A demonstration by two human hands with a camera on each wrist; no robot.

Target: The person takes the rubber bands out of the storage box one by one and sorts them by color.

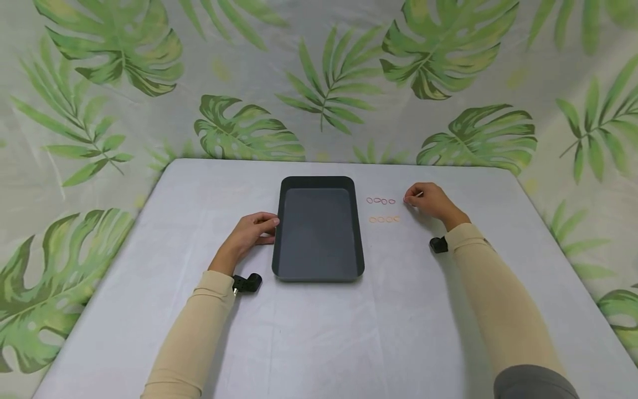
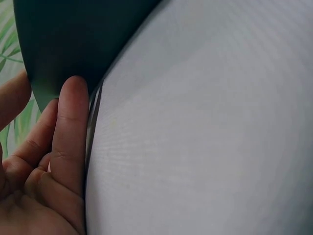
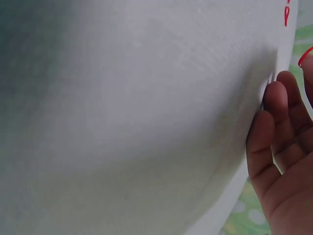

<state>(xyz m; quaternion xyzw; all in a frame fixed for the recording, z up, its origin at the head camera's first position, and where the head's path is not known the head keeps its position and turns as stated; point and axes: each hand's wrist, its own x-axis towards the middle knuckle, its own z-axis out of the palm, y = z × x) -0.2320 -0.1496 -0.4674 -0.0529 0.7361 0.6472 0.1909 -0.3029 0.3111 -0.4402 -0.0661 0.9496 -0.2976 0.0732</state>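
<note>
A dark grey rectangular baking tray [image 1: 319, 233] lies on the white table. My left hand [image 1: 254, 230] grips its left side, thumb at the rim and fingers against the outer wall; the left wrist view shows these fingers [image 2: 71, 132] touching the tray [image 2: 73, 39]. To the right of the tray lies a row of several red rubber bands [image 1: 377, 200], with a row of several orange rubber bands [image 1: 381, 220] nearer to me. At the right end of the red row, my right hand [image 1: 431, 200] pinches a red rubber band [image 3: 302, 57], only partly visible at the right wrist view's edge.
The white cloth-covered table [image 1: 379, 343] runs back to a leaf-patterned curtain [image 1: 329, 83]. A small black wrist camera [image 1: 247, 282] sticks out beside the left sleeve, another black wrist camera [image 1: 438, 244] beside the right.
</note>
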